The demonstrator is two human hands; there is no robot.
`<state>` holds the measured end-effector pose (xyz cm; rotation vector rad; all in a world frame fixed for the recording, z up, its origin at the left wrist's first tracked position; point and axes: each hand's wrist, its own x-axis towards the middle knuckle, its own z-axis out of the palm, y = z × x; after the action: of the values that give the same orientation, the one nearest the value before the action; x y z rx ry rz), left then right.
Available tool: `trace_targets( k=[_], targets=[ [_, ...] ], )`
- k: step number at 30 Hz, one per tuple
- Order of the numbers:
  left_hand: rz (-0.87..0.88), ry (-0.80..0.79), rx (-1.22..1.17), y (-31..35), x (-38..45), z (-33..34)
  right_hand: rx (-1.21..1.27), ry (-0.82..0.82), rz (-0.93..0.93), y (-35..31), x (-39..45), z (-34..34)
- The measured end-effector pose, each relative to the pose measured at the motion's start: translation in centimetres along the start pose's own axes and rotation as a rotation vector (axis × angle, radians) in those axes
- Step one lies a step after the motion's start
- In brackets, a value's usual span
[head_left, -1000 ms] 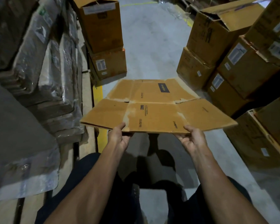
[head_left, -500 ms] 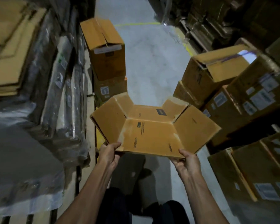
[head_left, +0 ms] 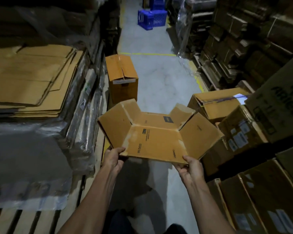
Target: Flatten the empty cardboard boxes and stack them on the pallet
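Note:
I hold a flattened brown cardboard box [head_left: 156, 141] out in front of me at waist height, its side flaps bent upward. My left hand [head_left: 112, 157] grips its near left corner. My right hand [head_left: 190, 167] grips its near right corner. To my left, a stack of flattened cardboard [head_left: 32, 81] lies on top of plastic-wrapped goods on a wooden pallet [head_left: 29, 218].
A closed brown box [head_left: 122, 76] stands on the grey aisle floor ahead. Stacked cartons [head_left: 254, 149] line the right side, one of them an open box [head_left: 216, 102]. Blue crates [head_left: 149, 17] sit far down the aisle. Dark cardboard piles fill the upper right.
The view has lifted, bringing the flattened stack on the left into sight. The box's side flaps have folded upward from lying flat. Both hands keep their grip.

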<state>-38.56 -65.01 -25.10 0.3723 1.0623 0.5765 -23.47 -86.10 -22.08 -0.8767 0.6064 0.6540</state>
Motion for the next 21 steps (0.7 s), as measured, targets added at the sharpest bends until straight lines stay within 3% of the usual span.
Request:
trace_targets(
  k=[9,21],
  targets=[
    [0.228,0.108,-0.150,-4.9,-11.9,2.8,-0.212,-0.206,0.079,-8.8,-3.3,-1.8],
    [0.411,0.108,-0.359,-3.2,-20.0,4.0,-0.253,-0.370,0.153,-11.0,-6.0,1.5]
  ],
)
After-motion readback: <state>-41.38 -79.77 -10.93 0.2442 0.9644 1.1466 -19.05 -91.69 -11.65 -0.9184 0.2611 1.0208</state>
